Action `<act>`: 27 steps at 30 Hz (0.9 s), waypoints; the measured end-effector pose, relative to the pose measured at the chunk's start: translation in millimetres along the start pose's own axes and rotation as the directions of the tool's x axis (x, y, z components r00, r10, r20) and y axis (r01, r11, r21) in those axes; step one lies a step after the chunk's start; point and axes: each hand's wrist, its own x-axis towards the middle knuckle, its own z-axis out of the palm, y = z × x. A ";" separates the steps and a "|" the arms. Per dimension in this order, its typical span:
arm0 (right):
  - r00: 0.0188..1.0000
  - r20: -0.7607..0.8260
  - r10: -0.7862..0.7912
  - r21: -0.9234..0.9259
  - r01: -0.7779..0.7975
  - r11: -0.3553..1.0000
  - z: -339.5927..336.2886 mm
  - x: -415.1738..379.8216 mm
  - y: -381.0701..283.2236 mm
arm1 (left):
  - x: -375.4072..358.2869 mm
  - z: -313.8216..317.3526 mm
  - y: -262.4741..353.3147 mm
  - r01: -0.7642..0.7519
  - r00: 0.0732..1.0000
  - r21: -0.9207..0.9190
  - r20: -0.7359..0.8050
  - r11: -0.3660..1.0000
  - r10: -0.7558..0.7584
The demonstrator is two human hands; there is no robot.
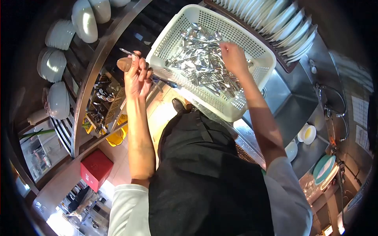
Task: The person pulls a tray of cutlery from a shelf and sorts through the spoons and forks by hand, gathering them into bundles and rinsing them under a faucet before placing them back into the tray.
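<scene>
A white perforated basket holds a large heap of metal forks and spoons. To the left of the basket, my left hand is closed around a few pieces of cutlery; a spoon bowl sticks out at its fingertips, and a handle points right from below the fingers. Over the right part of the heap is my right hand, its fingers bent down and pinched at the cutlery. What its fingertips hold, if anything, is too small to make out.
White plates stand in a rack at the upper right. A metal sink lies right of the basket, with a faucet beyond. Stacked bowls fill the left shelf. Below are a cutlery holder and a red box.
</scene>
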 end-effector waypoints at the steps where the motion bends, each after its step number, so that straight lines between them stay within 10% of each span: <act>1: 0.998 -0.038 -0.052 -0.077 0.049 0.996 18.7 23.5 14.9 | -8.1 7.9 3.5 -0.041 0.998 0.061 -0.045 0.997 0.044; 6: 0.979 0.202 -0.017 -0.508 0.119 0.853 52.8 81.4 16.6 | -9.5 55.0 11.3 0.041 0.991 0.525 -0.129 0.850 0.031; 8: 0.945 0.328 0.002 -0.581 0.200 0.789 47.1 90.3 -1.2 | 24.9 41.2 -3.1 0.265 0.950 0.758 -0.311 0.596 -0.026; 12: 0.892 0.414 -0.181 -0.546 0.402 0.735 51.8 109.8 33.9 | 95.1 42.7 -48.7 0.181 0.978 0.974 -0.163 -0.137 0.131; 15: 0.877 0.462 -0.132 -0.585 0.413 0.698 40.0 103.1 19.1 | 143.4 13.7 -106.0 -0.128 0.938 0.981 0.166 -0.143 0.305; 22: 0.859 0.511 0.022 -0.736 0.425 0.526 -2.3 53.7 26.5 | 187.0 5.0 -149.1 0.048 0.997 0.924 -0.023 -0.378 0.071; 27: 0.885 0.455 -0.097 -0.714 0.428 0.554 -73.4 20.6 24.8 | 178.3 12.4 -138.4 -0.156 0.977 0.894 0.077 -0.419 -0.200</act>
